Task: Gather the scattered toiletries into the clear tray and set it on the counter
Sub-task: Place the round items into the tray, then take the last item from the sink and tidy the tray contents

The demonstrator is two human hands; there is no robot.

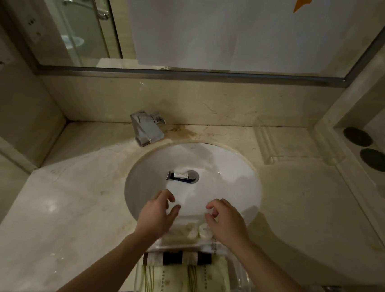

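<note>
Now gathering | left hand (156, 215) and right hand (225, 222) both loosely open, holding nothing | clear tray (241, 284) at near counter (63, 204) edge, mostly filled | next: fetch small tube (179, 176) from sink (243, 174)

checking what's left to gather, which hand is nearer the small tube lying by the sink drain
Left. The left hand hovers over the basin's near edge, just below and slightly left of the tube. The right hand is also below it but farther off to the right.
</note>
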